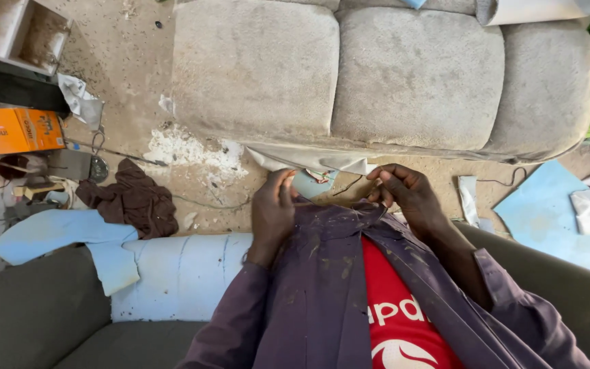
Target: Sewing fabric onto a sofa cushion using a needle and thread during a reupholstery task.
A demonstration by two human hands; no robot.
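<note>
The thread between both hands is too thin to trace; the sofa is cut off above.

I see bright, even daylight, soft shadows only under the sofa. No glare. Wide-angle lens bends the edges. Focus is sharp mid-frame, slightly soft on the shirt up close.

Upholstery workshop: bare sofa frame cushions, foam sheets, fabric scraps, dusty concrete floor.
</note>
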